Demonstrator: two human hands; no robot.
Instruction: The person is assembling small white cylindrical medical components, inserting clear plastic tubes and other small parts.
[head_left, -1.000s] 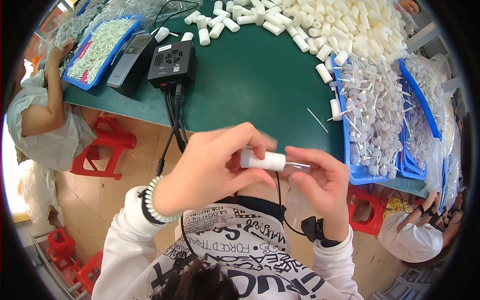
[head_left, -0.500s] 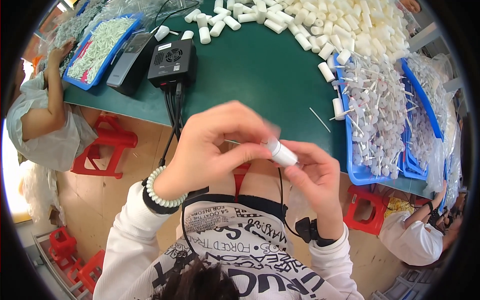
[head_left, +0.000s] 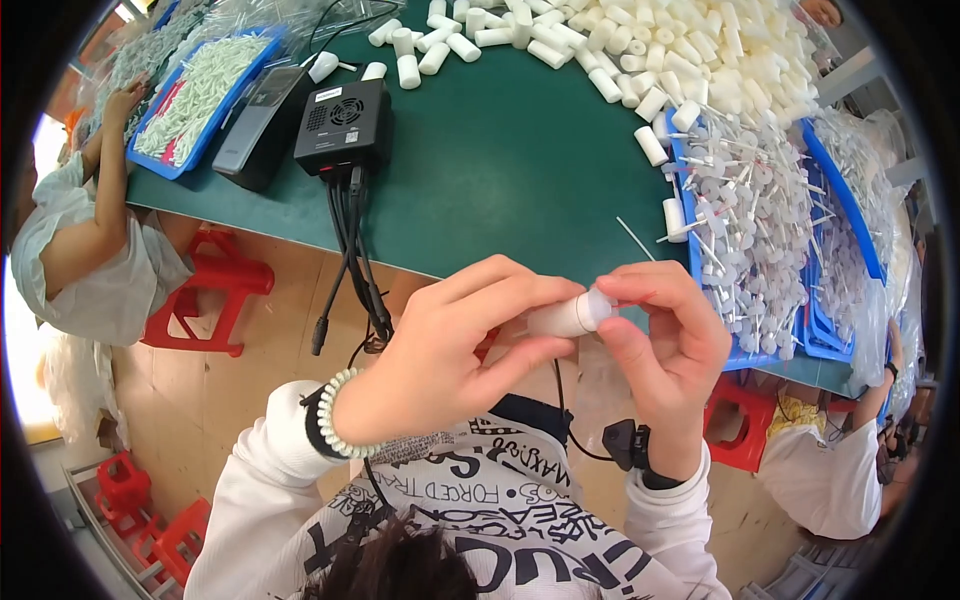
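Between my two hands, above the table's near edge, is a white cylinder (head_left: 560,318), lying nearly level. My left hand (head_left: 455,345) pinches its body between thumb and fingers. At its right end sits a pale translucent cap (head_left: 600,306), which my right hand (head_left: 665,345) grips with thumb and index finger. A thin reddish line shows beside the right fingertips; what it belongs to cannot be made out. Nearest my right hand on the table lie a thin white stick (head_left: 634,238) and a blue tray (head_left: 738,358) heaped with translucent discs on stems.
White cylinders (head_left: 690,50) are piled at the far right of the green table (head_left: 480,170). A black box with a fan (head_left: 345,125) and cables stands left of centre, beside a dark device (head_left: 262,130) and a blue tray (head_left: 168,172) of small pale sticks. Other people sit left and right.
Both hands have shifted right. The cylinder has turned, so its capped end now points right toward my right hand. The left fingers, blurred before, are now still around the cylinder.
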